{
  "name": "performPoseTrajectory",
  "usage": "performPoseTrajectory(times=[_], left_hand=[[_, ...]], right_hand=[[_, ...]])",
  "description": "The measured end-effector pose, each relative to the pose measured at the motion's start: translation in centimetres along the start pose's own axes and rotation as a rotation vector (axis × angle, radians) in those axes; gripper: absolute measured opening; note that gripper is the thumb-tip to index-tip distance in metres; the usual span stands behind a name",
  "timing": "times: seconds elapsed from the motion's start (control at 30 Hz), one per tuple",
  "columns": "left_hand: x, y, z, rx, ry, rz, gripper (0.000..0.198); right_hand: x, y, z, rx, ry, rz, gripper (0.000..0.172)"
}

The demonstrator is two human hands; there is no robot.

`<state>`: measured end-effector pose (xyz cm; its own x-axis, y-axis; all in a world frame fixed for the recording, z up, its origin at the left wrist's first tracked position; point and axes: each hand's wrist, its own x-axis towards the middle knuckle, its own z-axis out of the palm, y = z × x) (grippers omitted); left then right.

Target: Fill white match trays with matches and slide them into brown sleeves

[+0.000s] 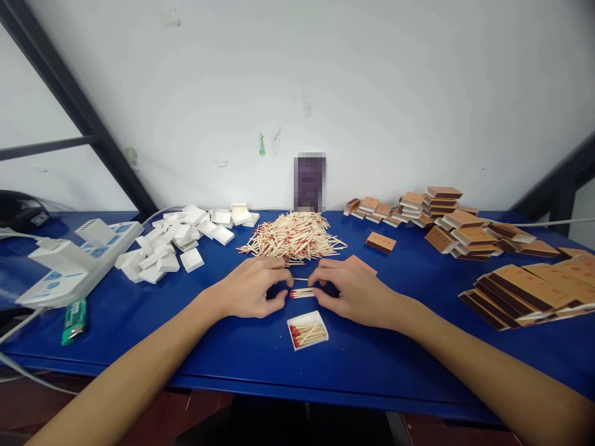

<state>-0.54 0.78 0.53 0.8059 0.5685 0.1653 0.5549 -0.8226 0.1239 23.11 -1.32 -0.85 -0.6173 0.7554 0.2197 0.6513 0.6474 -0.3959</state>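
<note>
Blue tabletop [242, 347] stretched under my wrists, and on it a short row of matches [302, 293] lay between my two hands, red heads to the left and bare ends to the right. My left hand [253, 288] had its thumb and forefinger parted, with a clear gap between the tips, near the heads. My right hand [356, 291] was set narrower, thumb and forefinger close by the bare ends; whether they pinched anything or only touched, I could not tell. Just to the far side of the row, a single match [301, 279] lay crosswise between my two forefingers. On the near side, apart from my hands, was a white tray [311, 318] partly filled with matches, heads to its left as well. The loose pile [290, 238] spread at the far side, white trays [170, 241] lay heaped to the left, and orange boxes [441, 214] were stacked to the right. Handling that row well, I judged, meant light fingertips at both ends, pressing evenly so the sticks lined up flat rather than rolling or crossing. Keeping every head to the left seemed wise, matching the tray. Too hard a squeeze might have bowed the bundle or scattered it.
</note>
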Motion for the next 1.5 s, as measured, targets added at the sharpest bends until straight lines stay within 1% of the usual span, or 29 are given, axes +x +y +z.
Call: performPoseTrajectory(times=[0.17, 0.3, 0.47, 0.53, 0.7, 0.87, 1.17, 1.37, 1.5], left_hand=[[0.1, -0.7, 0.4, 0.067, 0.091, -0.074, 0.018], [0.1, -1.3, 0.6, 0.107, 0.154, -0.147, 0.017], [0.0, -1.8, 0.3, 0.135, 0.219, -0.22, 0.017], [0.0, -2.1, 0.1, 0.163, 0.215, -0.227, 0.017], [-0.2, -2.4, 0.2, 0.219, 0.149, -0.184, 0.016], [-0.2, -2.4, 0.4, 0.238, 0.128, -0.178, 0.017], [-0.1, -2.2, 0.5, 0.229, 0.132, -0.172, 0.017], [0.0, -1.6, 0.6, 0.124, 0.125, -0.075, 0.021], [0.1, -1.5, 0.8, 0.071, 0.08, -0.022, 0.025]], right_hand=[[0.1, 0.0, 0.4, 0.038, 0.003, 0.015, 0.008], [0.2, 0.1, 0.7, 0.089, 0.016, -0.026, 0.011], [0.3, 0.3, 0.8, 0.101, 0.066, -0.031, 0.013], [0.5, 0.5, 0.9, 0.067, 0.07, -0.015, 0.017], [1.4, 0.7, 1.2, -0.01, 0.063, 0.031, 0.024], [2.0, 0.6, 1.6, -0.083, 0.055, 0.079, 0.033], [2.3, 0.6, 1.7, -0.106, 0.05, 0.087, 0.028], [1.7, 0.4, 1.5, -0.064, 0.059, 0.086, 0.024], [1.2, 0.5, 1.5, -0.055, 0.073, 0.065, 0.023]])
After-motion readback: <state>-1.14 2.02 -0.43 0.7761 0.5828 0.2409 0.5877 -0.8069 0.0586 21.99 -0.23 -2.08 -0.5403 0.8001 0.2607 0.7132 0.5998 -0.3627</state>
